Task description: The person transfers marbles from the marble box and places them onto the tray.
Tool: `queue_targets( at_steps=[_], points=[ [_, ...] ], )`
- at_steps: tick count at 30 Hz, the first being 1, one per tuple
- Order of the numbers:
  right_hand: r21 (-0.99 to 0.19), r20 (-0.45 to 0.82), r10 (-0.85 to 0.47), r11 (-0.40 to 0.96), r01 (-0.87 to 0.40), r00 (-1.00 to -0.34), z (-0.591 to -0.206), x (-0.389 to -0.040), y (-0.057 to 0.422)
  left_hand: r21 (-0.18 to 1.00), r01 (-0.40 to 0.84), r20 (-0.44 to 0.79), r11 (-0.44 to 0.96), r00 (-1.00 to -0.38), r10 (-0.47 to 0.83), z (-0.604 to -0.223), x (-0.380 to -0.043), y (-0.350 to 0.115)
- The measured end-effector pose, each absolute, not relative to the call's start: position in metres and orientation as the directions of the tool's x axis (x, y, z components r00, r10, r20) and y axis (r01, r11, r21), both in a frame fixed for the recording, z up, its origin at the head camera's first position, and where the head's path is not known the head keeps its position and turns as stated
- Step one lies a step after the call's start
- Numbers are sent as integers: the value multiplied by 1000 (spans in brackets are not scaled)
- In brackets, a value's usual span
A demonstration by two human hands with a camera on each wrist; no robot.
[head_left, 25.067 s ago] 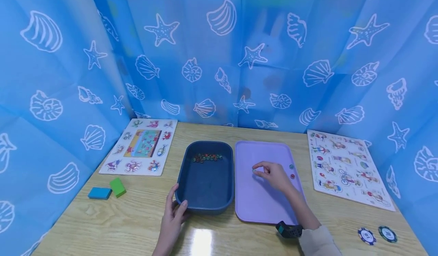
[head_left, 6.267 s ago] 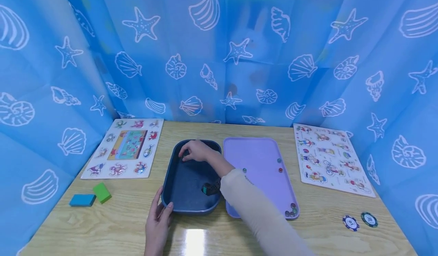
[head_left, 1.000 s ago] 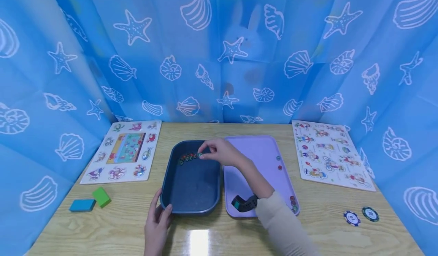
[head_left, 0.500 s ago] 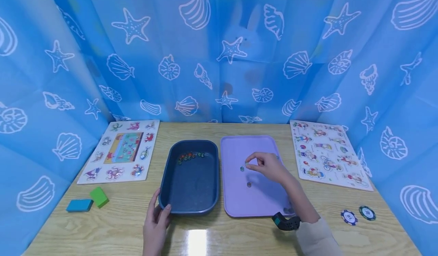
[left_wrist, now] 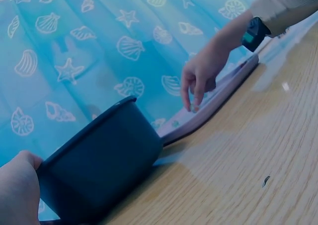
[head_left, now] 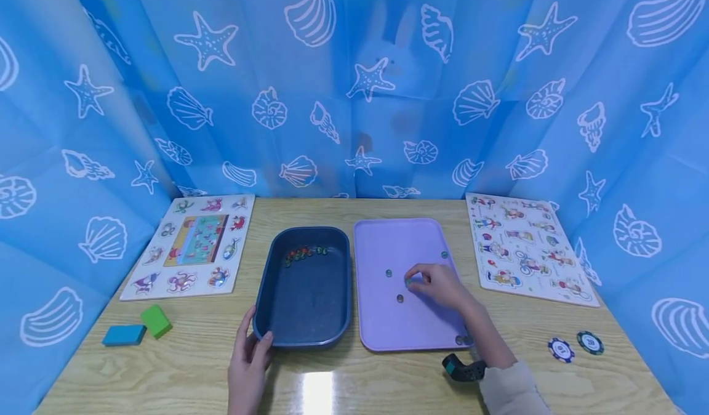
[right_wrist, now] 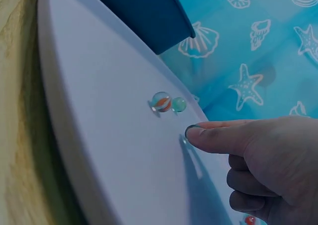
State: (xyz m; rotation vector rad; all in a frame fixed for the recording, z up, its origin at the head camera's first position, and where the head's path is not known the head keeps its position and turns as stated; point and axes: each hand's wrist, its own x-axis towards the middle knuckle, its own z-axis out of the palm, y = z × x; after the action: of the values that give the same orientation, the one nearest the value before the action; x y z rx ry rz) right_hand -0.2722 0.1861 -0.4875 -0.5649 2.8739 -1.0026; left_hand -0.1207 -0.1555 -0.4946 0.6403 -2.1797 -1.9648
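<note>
My right hand point(head_left: 440, 287) pinches a small greenish marble point(head_left: 408, 283) between thumb and forefinger, low over the lilac tray point(head_left: 382, 326). Beside it on the tray lie a green marble point(head_left: 389, 273) and an orange-streaked clear marble point(right_wrist: 161, 102). Another marble point(head_left: 444, 255) sits at the tray's right side, and a few dark ones point(head_left: 458, 340) are in the near right corner, partly hidden by the forearm. My left hand point(head_left: 247, 366) grips the near left corner of the dark blue bin point(head_left: 304, 343), thumb on the rim. A short row of red and green marbles point(head_left: 301, 253) lies at the bin's far end.
A sea-animal puzzle board point(head_left: 160, 267) lies at the back left, with blue point(head_left: 124, 335) and green point(head_left: 156, 321) blocks before it. On the right are another picture board point(head_left: 526, 252) and two poker chips point(head_left: 561, 350) point(head_left: 590, 342). A shell-patterned curtain point(head_left: 354, 150) hangs behind the table.
My right hand has moved from the bin's marble row to over the tray with a marble, then lower and slightly nearer. Fewer marbles are in the bin than 25 seconds ago. My left hand keeps its grip.
</note>
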Motion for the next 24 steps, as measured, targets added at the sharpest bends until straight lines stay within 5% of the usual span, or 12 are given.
queue_targets(
  at_steps=[12, 24],
  points=[
    [-652, 162, -354, 663, -369, -921, -473, -274, 171, 972, -225, -178, 74, -899, -401, -496, -120, -156],
    [-632, 250, -565, 520, -574, -786, -410, -296, 76, 973, -219, -173, 71, -899, -402, -498, -121, -155]
  ],
)
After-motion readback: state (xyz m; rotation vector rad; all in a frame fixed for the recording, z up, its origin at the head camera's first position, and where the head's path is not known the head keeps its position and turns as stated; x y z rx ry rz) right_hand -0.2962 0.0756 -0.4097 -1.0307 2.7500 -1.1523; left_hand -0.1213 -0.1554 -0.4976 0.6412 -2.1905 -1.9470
